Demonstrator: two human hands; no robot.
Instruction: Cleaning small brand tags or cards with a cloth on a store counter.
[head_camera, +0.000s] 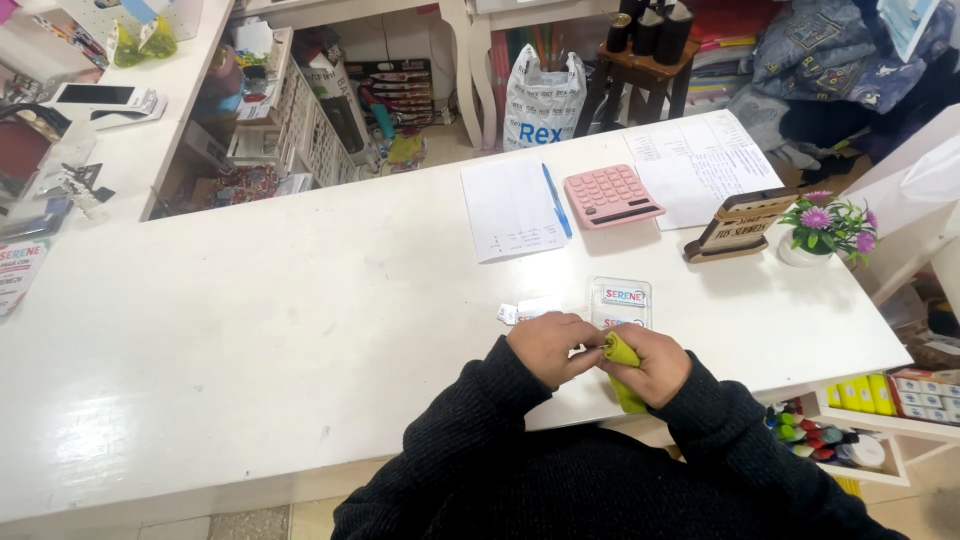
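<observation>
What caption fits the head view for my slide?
Both hands, left hand and right hand, hold a small yellow-green soft item over a white table.

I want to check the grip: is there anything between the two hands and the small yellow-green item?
Nothing visible. The left hand and the right hand both touch the yellow-green item directly, at the near edge of the white table.

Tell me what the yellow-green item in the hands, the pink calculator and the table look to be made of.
Yellow-green item: probably soft fabric or felt; matte, it bends in the right hand.
Pink calculator: likely hard plastic, with a smooth moulded body and keys.
Table: seemingly white-painted wood, slightly glossy, with scuffs.
</observation>
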